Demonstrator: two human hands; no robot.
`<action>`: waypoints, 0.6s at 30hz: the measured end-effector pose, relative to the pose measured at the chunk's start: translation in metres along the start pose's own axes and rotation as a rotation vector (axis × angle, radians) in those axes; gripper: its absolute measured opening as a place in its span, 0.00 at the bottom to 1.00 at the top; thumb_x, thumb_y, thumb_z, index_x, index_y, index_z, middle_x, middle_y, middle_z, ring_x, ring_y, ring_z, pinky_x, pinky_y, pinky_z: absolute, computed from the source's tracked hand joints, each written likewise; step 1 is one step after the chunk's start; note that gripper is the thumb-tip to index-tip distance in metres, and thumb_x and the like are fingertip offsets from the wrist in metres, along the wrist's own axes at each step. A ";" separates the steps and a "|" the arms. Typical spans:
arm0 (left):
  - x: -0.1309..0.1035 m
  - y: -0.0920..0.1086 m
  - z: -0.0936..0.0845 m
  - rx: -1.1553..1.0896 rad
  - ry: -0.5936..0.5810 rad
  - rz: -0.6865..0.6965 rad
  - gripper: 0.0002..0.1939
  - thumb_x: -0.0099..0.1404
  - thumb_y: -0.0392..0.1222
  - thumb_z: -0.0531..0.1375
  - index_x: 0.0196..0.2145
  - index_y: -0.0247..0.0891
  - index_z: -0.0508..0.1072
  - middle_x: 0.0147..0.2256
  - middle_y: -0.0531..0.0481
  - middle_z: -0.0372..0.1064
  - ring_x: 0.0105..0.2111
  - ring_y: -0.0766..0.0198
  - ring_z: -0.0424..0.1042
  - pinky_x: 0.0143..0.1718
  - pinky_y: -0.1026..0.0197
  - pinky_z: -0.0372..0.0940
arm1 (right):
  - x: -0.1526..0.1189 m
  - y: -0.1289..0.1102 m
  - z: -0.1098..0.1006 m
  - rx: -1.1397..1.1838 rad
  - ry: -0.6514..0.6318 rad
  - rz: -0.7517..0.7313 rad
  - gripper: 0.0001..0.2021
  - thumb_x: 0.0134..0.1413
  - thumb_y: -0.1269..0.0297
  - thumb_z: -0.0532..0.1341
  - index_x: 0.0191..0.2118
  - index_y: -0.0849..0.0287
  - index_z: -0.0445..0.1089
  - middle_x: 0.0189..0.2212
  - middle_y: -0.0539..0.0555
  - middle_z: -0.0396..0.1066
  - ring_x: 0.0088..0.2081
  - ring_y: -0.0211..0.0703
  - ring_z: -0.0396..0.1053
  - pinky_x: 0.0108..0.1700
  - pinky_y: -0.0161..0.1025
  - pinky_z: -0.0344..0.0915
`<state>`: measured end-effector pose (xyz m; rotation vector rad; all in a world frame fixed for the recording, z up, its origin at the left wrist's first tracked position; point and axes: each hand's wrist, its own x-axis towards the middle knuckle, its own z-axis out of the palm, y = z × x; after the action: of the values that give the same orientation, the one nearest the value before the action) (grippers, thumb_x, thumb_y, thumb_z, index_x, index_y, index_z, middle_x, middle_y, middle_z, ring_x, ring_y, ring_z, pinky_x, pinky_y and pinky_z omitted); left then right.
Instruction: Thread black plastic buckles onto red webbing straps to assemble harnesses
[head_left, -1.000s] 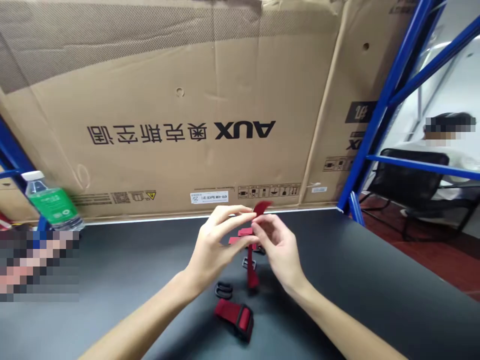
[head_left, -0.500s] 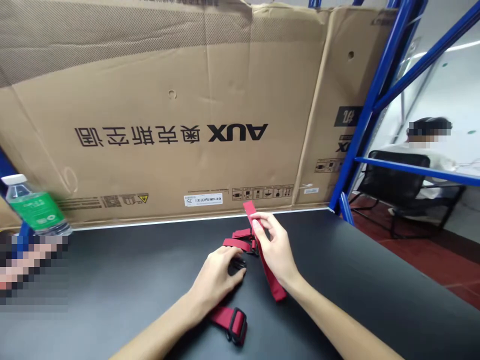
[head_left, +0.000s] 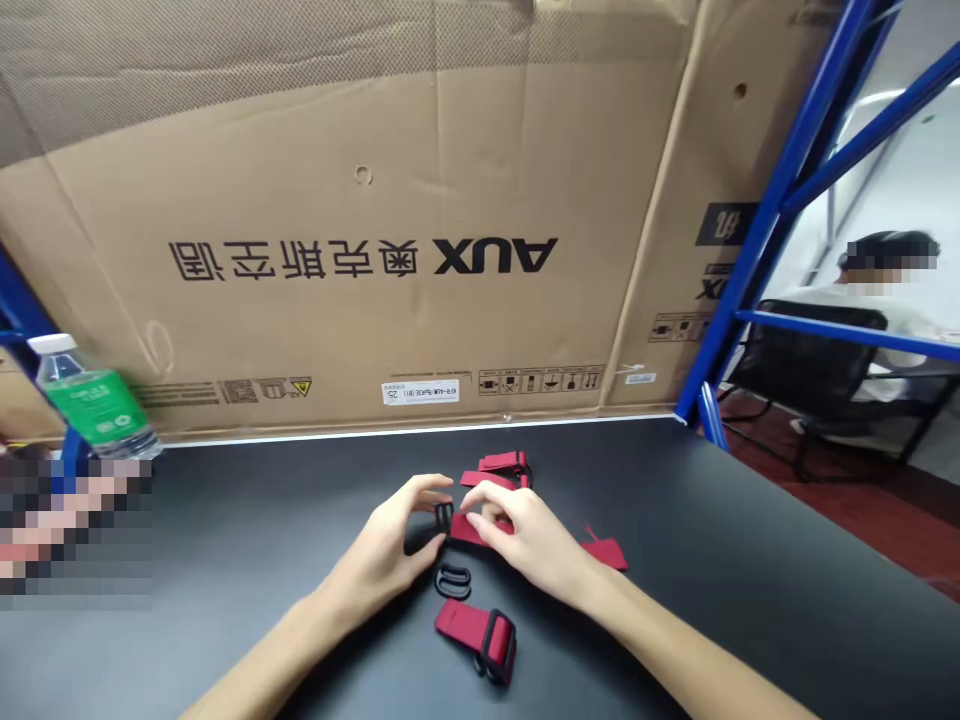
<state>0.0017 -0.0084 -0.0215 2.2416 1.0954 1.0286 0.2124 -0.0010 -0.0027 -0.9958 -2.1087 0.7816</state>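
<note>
My left hand (head_left: 394,535) has its thumb and fingertips around a small black slide buckle (head_left: 444,517). My right hand (head_left: 521,530) pinches a red webbing strap (head_left: 469,530), whose end lies right beside that buckle. Whether the strap end is in the buckle's slot, I cannot tell. The rest of this strap passes under my right hand, and its other end shows beyond the wrist. A loose black hook-shaped ring (head_left: 453,581) lies below my left fingertips. Nearer to me is a short red strap (head_left: 465,625) with a black buckle (head_left: 498,645) fitted on it.
Another red strap piece with black fittings (head_left: 504,463) lies behind my hands on the black tabletop (head_left: 300,560). A large cardboard box (head_left: 360,330) stands along the back edge. A green-labelled bottle (head_left: 97,405) is at left. Blue rack posts (head_left: 750,270) and a seated person are at right.
My right hand has brought the strap down to the left, from upright to lying sideways by the buckle. My left hand has shifted left, uncovering the black ring. The view has turned slightly.
</note>
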 end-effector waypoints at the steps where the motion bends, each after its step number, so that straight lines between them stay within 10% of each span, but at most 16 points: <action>1: 0.000 0.000 0.001 0.004 -0.002 0.016 0.24 0.61 0.33 0.56 0.54 0.44 0.62 0.48 0.47 0.73 0.47 0.57 0.75 0.52 0.51 0.70 | 0.000 0.001 0.000 -0.011 -0.003 0.005 0.07 0.61 0.67 0.54 0.38 0.59 0.69 0.19 0.44 0.63 0.23 0.37 0.60 0.29 0.34 0.56; 18: -0.004 0.019 -0.006 0.036 -0.076 0.105 0.28 0.62 0.30 0.57 0.57 0.46 0.60 0.54 0.48 0.69 0.51 0.57 0.71 0.55 0.52 0.67 | -0.004 -0.002 0.002 -0.031 -0.073 0.021 0.09 0.60 0.67 0.54 0.45 0.58 0.65 0.20 0.42 0.58 0.23 0.36 0.56 0.30 0.35 0.54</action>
<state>0.0046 -0.0228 -0.0076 2.3686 0.9809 0.9635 0.2120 -0.0058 -0.0036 -1.0217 -2.1817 0.8086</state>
